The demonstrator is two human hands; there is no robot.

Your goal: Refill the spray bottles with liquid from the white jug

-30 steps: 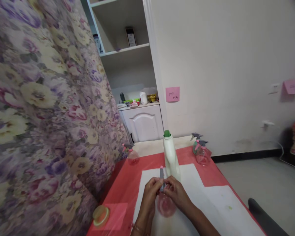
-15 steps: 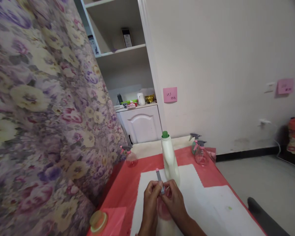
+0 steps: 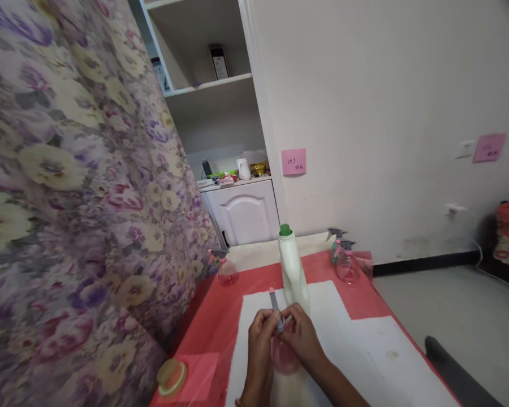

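Note:
Both hands are closed at the neck of a clear pink spray bottle (image 3: 285,360) standing near the front of the white sheet. Its grey spray head, with a pink nozzle tip (image 3: 272,290), points away from me. My left hand (image 3: 261,339) grips the spray head from the left. Fingers of my right hand (image 3: 302,338) are pinched at its right side; exactly which part they hold is hidden. Just beyond my hands, a tall pale-green bottle (image 3: 294,271) with a green top stands upright.
Other spray bottles stand at the back left (image 3: 228,271) and back right (image 3: 348,267) of the red-covered table (image 3: 258,275). A round yellowish lidded container (image 3: 172,377) is at the front left. Floral curtain (image 3: 89,198) hangs along the left side.
My hands stay at the spray bottle's neck with almost no movement, the right fingers shifting slightly. The view has tilted a little.

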